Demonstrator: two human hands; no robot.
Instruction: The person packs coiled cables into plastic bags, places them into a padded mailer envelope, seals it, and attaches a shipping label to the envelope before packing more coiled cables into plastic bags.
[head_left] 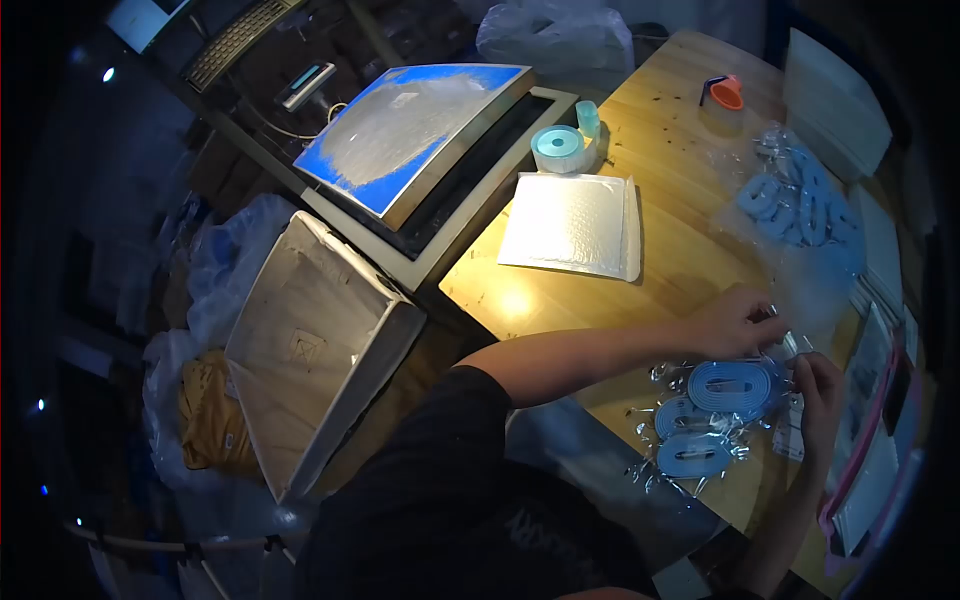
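Observation:
My left hand (742, 324) reaches across the table with its fingers pinched. Just to its lower right, my right hand (820, 392) also has its fingers drawn together. Between the fingertips is a small pale, shiny piece of plastic (793, 346), too small and glary to name. Below my left hand lie several coiled light-blue flat bands (728, 386) in clear wrappers. A printed white slip (789, 430) is partly hidden beside my right hand. Above the hands, a clear plastic bag (815, 285) holds more blue coils (800, 205).
On the wooden table (660, 120) lie a silver padded envelope (568, 225), a tape roll (557, 150) and an orange ring-shaped item (727, 93). A scale with a worn blue top (400, 130) stands left, above an open bin (310, 340). White envelopes (868, 480) line the right edge.

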